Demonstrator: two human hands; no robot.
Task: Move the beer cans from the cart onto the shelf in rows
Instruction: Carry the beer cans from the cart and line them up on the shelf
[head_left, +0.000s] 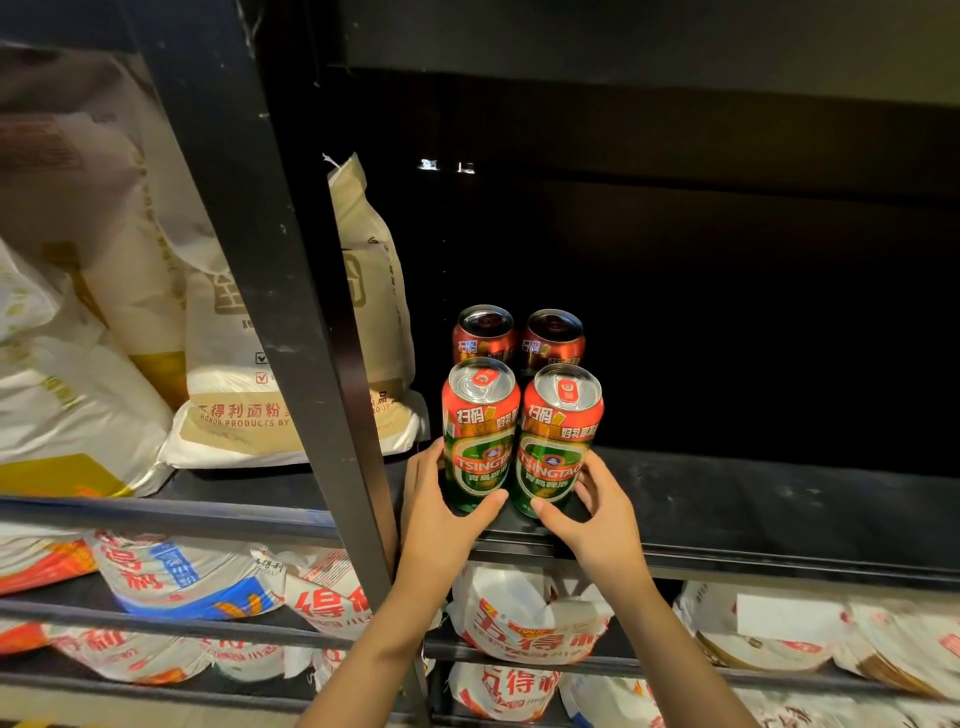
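Note:
Two green-and-red Tsingtao beer cans stand upright side by side at the front of the dark shelf (753, 499). My left hand (441, 519) grips the left front can (480, 436) low down, thumb across its front. My right hand (597, 514) grips the right front can (558, 441) the same way. Behind them stand two more cans, the back left can (484, 335) and the back right can (553, 340), in shadow. The cart is out of view.
A black upright post (291, 322) rises just left of the cans. Flour sacks (270, 374) fill the bay to its left. Several red-and-white bags (524, 618) lie on the lower shelves. The shelf stretches dark to the right of the cans.

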